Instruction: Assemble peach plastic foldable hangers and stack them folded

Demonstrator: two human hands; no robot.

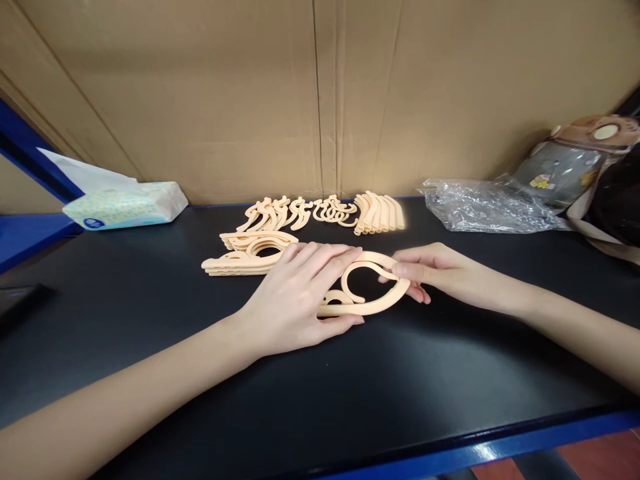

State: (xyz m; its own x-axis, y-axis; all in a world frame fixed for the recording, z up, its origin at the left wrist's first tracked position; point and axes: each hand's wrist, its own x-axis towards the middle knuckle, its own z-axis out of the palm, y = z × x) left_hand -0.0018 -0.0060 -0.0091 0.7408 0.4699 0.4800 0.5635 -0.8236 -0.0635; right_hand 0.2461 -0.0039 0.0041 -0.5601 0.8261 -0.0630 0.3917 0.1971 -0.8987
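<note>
A peach plastic folding hanger (373, 293) lies on the black tabletop (150, 320) between both hands. My left hand (295, 297) rests over its left part, fingers laid across the top and thumb under the lower edge. My right hand (430, 270) pinches the hanger's right end between fingers and thumb. Just behind my left hand sits a stack of the same hangers (250, 253). Farther back, rows of loose peach hanger parts (325, 212) lie near the cardboard wall.
A tissue pack (125, 203) lies at the back left. Crumpled clear plastic (485, 207) and a grey-brown bag (570, 163) sit at the back right. Cardboard (320, 93) walls the back. A blue edge (500, 447) runs along the table front. A dark flat object (20, 300) lies far left.
</note>
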